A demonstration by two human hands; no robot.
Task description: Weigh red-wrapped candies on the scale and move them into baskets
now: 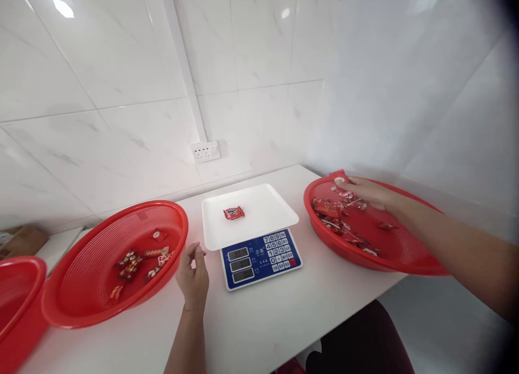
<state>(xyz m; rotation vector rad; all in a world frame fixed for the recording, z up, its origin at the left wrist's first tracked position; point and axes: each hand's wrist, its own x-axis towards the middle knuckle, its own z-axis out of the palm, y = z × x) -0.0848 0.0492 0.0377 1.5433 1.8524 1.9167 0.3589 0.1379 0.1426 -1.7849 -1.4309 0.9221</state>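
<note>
Your left hand (193, 276) sits closest, resting on the white surface (284, 314) with its fingers loosely curled and nothing in them. It's right between the left red basket (178, 239) and the scale (259, 260), just off the corner of the white weighing tray (267, 209). One red wrapped candy (234, 213) lies alone on that tray, left of centre. Over on the other side, your right hand (367, 193) is down inside the right red basket (324, 239), palm down at the far rim, fingertips on the pile of red candies (334, 209). From this angle you can't tell whether it has pinched one. The left basket holds a small scatter of sweets (133, 260) near its middle. A third red basket (16, 293) peeks in at the far left edge, and a wall socket (205, 151) sits on the tiles behind the scale.
</note>
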